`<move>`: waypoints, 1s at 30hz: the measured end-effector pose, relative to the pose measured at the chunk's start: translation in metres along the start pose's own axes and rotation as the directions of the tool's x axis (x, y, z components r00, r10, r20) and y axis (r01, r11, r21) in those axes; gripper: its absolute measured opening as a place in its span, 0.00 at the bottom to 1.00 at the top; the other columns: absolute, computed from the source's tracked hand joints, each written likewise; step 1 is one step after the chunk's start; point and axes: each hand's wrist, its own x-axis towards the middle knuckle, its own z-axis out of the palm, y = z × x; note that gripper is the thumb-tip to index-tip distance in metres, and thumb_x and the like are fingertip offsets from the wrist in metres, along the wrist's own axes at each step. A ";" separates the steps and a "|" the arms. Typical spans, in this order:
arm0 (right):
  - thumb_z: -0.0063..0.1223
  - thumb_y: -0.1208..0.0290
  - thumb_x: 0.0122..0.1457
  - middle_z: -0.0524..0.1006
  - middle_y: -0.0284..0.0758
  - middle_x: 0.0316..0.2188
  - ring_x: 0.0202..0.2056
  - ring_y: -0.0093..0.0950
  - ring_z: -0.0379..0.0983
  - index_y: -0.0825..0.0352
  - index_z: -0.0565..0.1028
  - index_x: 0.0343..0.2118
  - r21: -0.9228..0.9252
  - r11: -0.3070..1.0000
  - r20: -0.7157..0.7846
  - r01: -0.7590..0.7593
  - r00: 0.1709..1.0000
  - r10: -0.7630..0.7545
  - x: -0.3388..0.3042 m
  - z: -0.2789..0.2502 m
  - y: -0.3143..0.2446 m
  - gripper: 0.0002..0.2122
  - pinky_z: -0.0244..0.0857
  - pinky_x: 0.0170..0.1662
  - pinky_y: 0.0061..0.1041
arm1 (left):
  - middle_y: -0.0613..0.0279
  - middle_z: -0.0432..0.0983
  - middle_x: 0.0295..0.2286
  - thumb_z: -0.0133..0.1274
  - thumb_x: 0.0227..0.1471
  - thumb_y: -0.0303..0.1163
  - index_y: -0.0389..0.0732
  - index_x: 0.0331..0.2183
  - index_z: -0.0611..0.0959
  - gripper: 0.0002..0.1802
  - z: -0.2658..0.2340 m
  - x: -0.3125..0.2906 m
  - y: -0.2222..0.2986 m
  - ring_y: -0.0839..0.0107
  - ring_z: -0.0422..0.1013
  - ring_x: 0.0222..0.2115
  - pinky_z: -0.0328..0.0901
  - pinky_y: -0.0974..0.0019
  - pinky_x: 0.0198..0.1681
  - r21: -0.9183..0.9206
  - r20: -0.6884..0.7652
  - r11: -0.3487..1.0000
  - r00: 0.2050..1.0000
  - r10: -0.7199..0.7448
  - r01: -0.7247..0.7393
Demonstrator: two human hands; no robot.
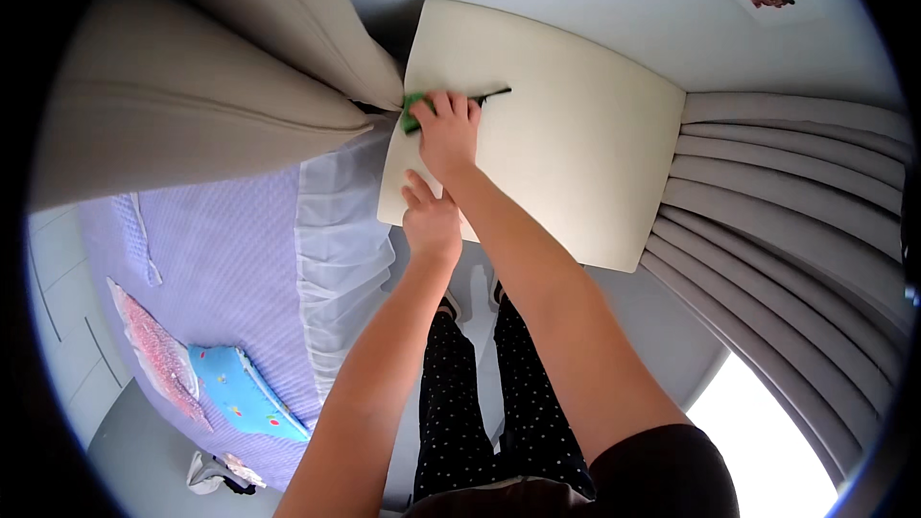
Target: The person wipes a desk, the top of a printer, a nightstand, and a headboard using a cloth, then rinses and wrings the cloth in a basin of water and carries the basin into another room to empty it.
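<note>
A cream-coloured table top [566, 134] lies in front of me. My right hand [448, 134] is on its left part, fingers closed over a green-and-black thing [413, 115]. A thin black end of it sticks out past my fingers to the right, flat near the surface. Most of it is hidden under the hand, so its exact kind is unclear. My left hand [432, 223] is at the table's near edge, below my right wrist. Its visible fingers are stretched out and I see nothing in them.
Left of the table stands a bed with a purple cover [230, 249], a white ruffled skirt [341, 249] and a padded beige headboard [211, 96]. A blue pillow [245, 388] and a pink pillow [163, 355] lie there. Grey curtains [787, 182] hang on the right.
</note>
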 end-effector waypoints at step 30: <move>0.51 0.77 0.45 0.68 0.28 0.45 0.50 0.32 0.61 0.53 0.74 0.39 -0.080 0.979 0.275 0.187 0.948 -0.158 -0.129 -0.004 -0.086 0.17 0.53 0.52 0.39 | 0.53 0.75 0.38 0.54 0.51 0.33 0.38 0.44 0.74 0.19 0.055 -0.235 -0.072 0.59 0.74 0.39 0.68 0.61 0.41 -0.932 0.101 0.350 0.995 -0.015 0.099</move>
